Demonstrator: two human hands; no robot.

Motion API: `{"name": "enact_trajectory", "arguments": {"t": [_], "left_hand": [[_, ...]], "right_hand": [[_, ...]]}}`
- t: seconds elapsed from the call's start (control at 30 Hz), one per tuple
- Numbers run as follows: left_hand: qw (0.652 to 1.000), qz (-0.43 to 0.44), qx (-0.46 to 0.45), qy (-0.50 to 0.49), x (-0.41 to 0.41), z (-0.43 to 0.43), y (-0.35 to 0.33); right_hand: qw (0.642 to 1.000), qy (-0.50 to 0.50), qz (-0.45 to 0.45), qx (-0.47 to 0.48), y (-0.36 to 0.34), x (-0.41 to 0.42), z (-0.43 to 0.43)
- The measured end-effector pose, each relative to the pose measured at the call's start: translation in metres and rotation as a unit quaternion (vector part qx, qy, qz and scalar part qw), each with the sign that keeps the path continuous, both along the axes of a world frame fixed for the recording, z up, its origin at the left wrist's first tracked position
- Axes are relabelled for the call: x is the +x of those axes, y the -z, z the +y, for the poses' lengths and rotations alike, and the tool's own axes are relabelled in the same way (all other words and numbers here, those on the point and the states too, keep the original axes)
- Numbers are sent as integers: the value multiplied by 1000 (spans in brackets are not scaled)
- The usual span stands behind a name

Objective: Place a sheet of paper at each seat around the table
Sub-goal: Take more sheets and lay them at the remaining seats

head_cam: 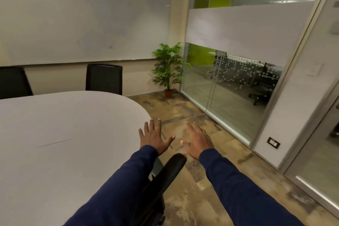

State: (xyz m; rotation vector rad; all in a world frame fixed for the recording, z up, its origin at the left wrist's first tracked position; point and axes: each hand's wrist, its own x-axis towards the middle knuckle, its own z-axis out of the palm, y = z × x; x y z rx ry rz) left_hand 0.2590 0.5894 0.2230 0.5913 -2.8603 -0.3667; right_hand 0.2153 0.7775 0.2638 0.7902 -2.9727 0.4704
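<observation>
Both spread and empty, the left hand and right hand hover at lower centre beside the white worktop, seemingly before paper is fetched.

Both hands, left hand and right hand, spread empty (palms down) beside the white table, above a black chair.

Smooth matt white table, glossy glass partition, seemingly mottled stone floor.
</observation>
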Motion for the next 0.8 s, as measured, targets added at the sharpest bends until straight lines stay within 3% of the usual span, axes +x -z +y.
{"name": "enact_trajectory", "arguments": {"t": [0.43,0.8], "left_hand": [[1000,-15,7,8,-235,30,0],[997,-27,6,-77,-401,-15,8]], "right_hand": [[999,-13,27,18,-18,-237,16],[995,-98,20,9,-5,-430,-40]]}}
